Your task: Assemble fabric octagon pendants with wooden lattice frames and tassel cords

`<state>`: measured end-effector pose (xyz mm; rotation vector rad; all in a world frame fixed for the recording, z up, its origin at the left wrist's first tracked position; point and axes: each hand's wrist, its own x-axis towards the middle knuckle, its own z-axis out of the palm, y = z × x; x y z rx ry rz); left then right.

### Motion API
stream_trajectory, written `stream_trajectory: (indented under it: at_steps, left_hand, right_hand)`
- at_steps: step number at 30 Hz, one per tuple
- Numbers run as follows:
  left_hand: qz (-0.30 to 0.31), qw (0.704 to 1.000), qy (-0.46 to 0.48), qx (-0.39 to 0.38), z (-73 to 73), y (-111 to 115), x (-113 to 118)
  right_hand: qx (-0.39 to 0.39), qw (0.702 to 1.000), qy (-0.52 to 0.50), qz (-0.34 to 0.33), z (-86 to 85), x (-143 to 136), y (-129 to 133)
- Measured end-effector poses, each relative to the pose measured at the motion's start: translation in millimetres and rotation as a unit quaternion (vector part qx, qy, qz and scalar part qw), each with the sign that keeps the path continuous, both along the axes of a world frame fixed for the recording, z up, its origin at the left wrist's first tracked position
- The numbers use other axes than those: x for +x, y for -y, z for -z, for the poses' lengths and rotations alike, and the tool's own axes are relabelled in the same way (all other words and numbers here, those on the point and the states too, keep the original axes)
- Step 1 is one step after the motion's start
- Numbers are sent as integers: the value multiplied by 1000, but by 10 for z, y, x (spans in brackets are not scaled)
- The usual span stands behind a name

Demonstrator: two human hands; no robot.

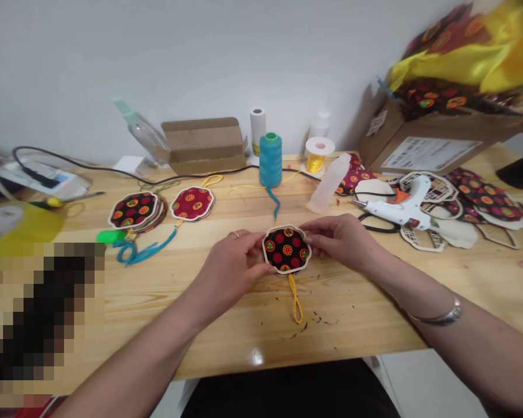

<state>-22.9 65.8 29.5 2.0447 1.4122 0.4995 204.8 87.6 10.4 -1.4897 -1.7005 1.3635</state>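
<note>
A flower-edged fabric ornament [286, 249], black with red dots and small floral rounds inside a pale rim, lies at the middle of the table's front half. My left hand [239, 258] grips its left edge, thumb on the front rim. At the upper right edge my right hand [337, 241] pinches it between thumb and fingers. A yellow cord loop [295, 299] hangs toward me from the lower edge. From the upper edge a blue cord [273, 203] runs toward a blue thread spool [271, 159]. The ornament's back is hidden.
Left stand stacked ornaments [135, 210] and a red ornament [193, 203] with blue tassels. A white glue gun [412, 206] lies on wooden frames at right, before a cardboard box [436, 142] of fabric. Behind are a yellow cord spool [316, 157] and a black cable [192, 176].
</note>
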Motion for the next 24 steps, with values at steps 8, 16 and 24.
stream_trajectory:
  at_steps: [8,16,24]
  left_hand:
    - [10,1000,-15,21,3,10,-6]
    - [13,999,-24,32,-5,27,5]
    - [21,999,-35,31,6,28,1]
  right_hand:
    - [50,998,32,-29,13,24,18]
    - [55,997,50,-32,2,12,21]
    - [57,996,57,-29,-6,13,18]
